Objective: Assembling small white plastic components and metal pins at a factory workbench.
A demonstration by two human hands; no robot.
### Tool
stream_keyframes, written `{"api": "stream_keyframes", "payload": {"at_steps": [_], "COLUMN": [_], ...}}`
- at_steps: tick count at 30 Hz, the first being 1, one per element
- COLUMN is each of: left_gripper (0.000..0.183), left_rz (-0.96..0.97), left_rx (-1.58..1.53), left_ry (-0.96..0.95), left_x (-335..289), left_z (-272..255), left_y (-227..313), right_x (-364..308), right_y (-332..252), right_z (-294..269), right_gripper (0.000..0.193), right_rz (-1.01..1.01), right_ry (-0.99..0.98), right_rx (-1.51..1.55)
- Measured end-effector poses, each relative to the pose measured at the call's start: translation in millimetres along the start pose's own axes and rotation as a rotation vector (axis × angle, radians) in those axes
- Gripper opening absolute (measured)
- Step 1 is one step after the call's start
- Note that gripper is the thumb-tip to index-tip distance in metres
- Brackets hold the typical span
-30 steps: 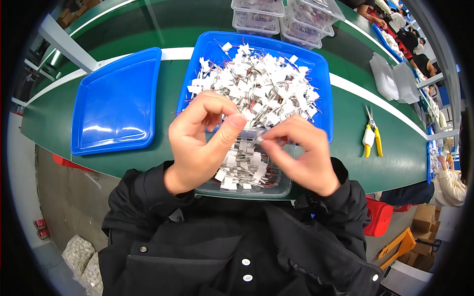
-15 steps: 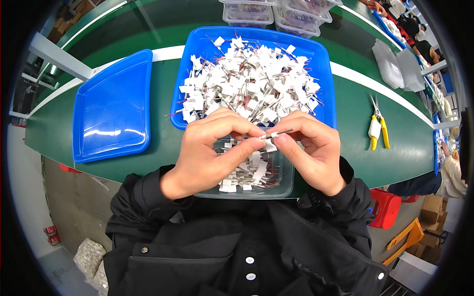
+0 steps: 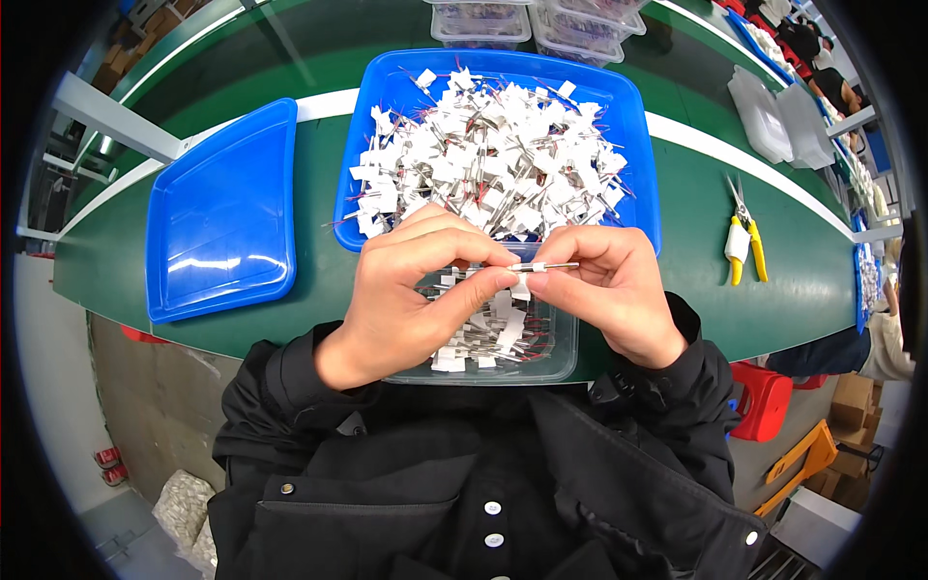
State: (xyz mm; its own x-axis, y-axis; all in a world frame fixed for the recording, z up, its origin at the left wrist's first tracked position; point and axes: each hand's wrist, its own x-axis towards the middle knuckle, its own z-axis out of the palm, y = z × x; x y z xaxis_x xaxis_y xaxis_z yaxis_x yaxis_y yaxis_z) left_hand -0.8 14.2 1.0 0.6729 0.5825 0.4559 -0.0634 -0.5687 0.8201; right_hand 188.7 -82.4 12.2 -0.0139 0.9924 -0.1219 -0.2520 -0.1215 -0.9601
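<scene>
Between both hands, over a clear plastic tub [image 3: 566, 360], is a thin rod-shaped part with a white label [image 3: 559, 266]. It lies nearly level, its bare metal end pointing right. My left hand [image 3: 411, 290] is closed, pinching the left end between thumb and forefinger. The thumb and forefinger of my right hand [image 3: 623, 295] are closed on the labelled middle. Similar white-tagged parts with fine red and dark wires [image 3: 483, 338] fill the tub, partly hidden by my hands. Beyond it, a blue tray [image 3: 642, 126] holds a large heap of the same parts [image 3: 493, 155].
An upturned-looking blue tray or lid [image 3: 227, 217] lies at the left. Yellow-handled pliers [image 3: 742, 237] rest on the green table [image 3: 691, 208] at the right. Stacked clear boxes [image 3: 532, 24] stand at the back, with clear containers [image 3: 778, 121] far right. A red stool [image 3: 762, 401] is below the table.
The rod-shaped part has gone from slightly tilted to nearly level. My right fingers have shifted a little left along it and curled closer. My left hand keeps its pinch.
</scene>
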Motion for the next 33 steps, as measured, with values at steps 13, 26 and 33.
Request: {"api": "stream_keyframes", "payload": {"at_steps": [13, 26, 33], "left_gripper": [0.016, 0.009, 0.008], "left_rz": [0.081, -0.07, -0.006], "left_rx": [0.259, 0.066, 0.171], "left_ry": [0.198, 0.034, 0.02], "left_x": [-0.2, -5.5, -5.1], "left_z": [1.3, 5.6, 6.2], "left_y": [5.8, 0.2, 0.0], "right_x": [2.3, 0.7, 2.7], "right_y": [9.5, 11.8, 7.5], "right_z": [12.1, 19.6, 11.2], "right_gripper": [0.009, 0.007, 0.009], "right_rz": [-0.083, -0.164, -0.233], "right_ry": [0.196, 0.195, 0.127], "right_rx": [-0.206, -0.286, -0.512]}}
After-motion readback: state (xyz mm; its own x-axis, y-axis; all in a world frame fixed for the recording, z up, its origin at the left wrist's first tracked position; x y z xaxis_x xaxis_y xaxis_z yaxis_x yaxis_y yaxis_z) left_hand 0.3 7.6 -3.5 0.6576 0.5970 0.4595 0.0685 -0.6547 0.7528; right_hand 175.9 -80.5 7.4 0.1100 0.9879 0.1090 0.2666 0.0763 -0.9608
